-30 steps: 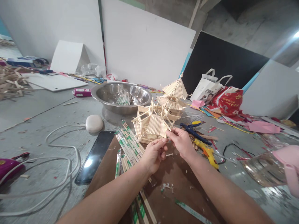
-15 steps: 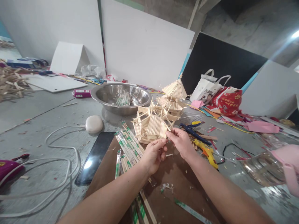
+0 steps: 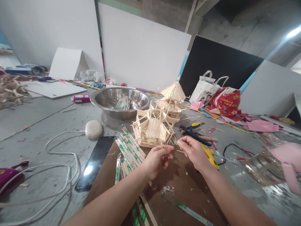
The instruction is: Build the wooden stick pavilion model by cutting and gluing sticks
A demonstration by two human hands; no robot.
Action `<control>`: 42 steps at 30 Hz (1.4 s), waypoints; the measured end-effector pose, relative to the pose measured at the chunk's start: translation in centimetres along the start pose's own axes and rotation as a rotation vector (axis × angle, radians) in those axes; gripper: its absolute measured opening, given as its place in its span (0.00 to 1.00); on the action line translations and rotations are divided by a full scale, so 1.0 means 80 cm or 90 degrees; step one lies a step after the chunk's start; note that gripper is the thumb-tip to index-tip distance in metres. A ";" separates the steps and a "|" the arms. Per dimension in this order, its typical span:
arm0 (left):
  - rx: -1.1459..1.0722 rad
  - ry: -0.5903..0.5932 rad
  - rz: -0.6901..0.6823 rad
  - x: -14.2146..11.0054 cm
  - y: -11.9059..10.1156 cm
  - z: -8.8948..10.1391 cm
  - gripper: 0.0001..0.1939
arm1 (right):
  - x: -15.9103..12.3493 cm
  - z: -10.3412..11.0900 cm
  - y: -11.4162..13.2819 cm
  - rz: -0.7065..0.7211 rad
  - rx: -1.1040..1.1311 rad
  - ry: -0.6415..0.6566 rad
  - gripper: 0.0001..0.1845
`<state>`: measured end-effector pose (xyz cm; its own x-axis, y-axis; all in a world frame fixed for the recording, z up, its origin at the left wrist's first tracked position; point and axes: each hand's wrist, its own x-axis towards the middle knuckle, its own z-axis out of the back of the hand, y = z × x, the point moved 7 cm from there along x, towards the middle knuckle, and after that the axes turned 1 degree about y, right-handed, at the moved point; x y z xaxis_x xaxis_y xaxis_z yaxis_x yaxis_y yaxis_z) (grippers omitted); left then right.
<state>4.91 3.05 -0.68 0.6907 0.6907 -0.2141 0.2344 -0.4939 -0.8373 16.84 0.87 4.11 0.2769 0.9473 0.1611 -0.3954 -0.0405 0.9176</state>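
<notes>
A small pavilion model of wooden sticks stands at the far edge of a brown board, its slatted roof panel facing me. My left hand is just in front of it, thumb and forefinger close together and the other fingers curled. Whatever lies between its fingertips is too small to make out. To its right, my right hand pinches with thumb and forefinger near the model's right corner; what is in that pinch is unclear. Both hands are apart from the model. Paper-wrapped chopsticks lie left of my left hand.
Behind the model stands a tiered stick tower beside a steel basin. Blue-handled pliers and a yellow glue gun lie right. A phone, white cable and pink-lidded jug surround the brown board.
My hands have parted and come away from the model's right corner, the right one moving rightward. The whole view has shifted slightly.
</notes>
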 end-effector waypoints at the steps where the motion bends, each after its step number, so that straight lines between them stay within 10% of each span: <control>1: 0.084 0.033 0.002 -0.003 -0.001 -0.007 0.11 | -0.005 0.006 -0.002 0.001 -0.012 -0.001 0.13; 15: 0.980 0.256 -0.560 -0.071 -0.015 -0.092 0.09 | -0.051 0.019 -0.031 0.055 -0.218 0.101 0.11; 26: 1.045 0.252 -0.630 -0.073 -0.029 -0.097 0.09 | -0.069 0.024 -0.023 0.178 -0.194 0.039 0.09; 32: 1.193 0.201 -0.484 -0.064 -0.034 -0.086 0.10 | -0.083 -0.008 -0.014 0.246 -0.240 0.150 0.09; 36: 1.293 0.076 -0.331 -0.060 -0.040 -0.060 0.11 | -0.090 -0.020 -0.013 0.257 -0.277 0.210 0.11; 42: 1.184 -0.204 -0.382 -0.071 -0.060 -0.030 0.11 | -0.089 -0.021 -0.019 0.245 -0.311 0.237 0.11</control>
<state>1.49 0.23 5.79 0.6328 0.6870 0.3571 -0.6753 0.7154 -0.1794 13.98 -5.30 0.97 -0.2430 0.9433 0.2262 -0.7747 -0.3290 0.5400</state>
